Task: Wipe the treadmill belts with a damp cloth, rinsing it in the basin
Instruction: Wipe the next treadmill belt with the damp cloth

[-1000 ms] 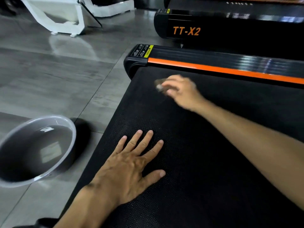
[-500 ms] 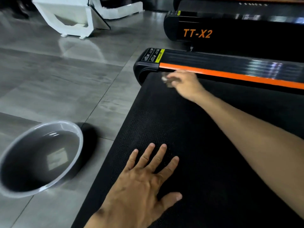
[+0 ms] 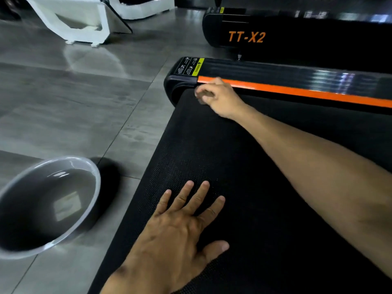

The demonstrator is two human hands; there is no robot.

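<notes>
A black treadmill belt (image 3: 265, 170) fills the lower right. My right hand (image 3: 220, 98) reaches to the belt's far left corner beside the orange side rail (image 3: 307, 93) and grips a small dark cloth (image 3: 204, 94), mostly hidden under the fingers. My left hand (image 3: 176, 234) lies flat on the near part of the belt with fingers spread and straight. A clear round basin (image 3: 84, 213) holding water stands on the floor left of the belt.
A second black treadmill marked TT-X2 (image 3: 247, 37) stands beyond the orange rail. White foam packing pieces (image 3: 84, 22) lie at the far left on the grey tiled floor (image 3: 74, 102). A yellow warning label (image 3: 198, 67) sits on the rail's end cap.
My right hand has carried the cloth from mid-belt out to the far left corner against the orange rail. My left hand stays flat on the belt; the view has shifted a little.
</notes>
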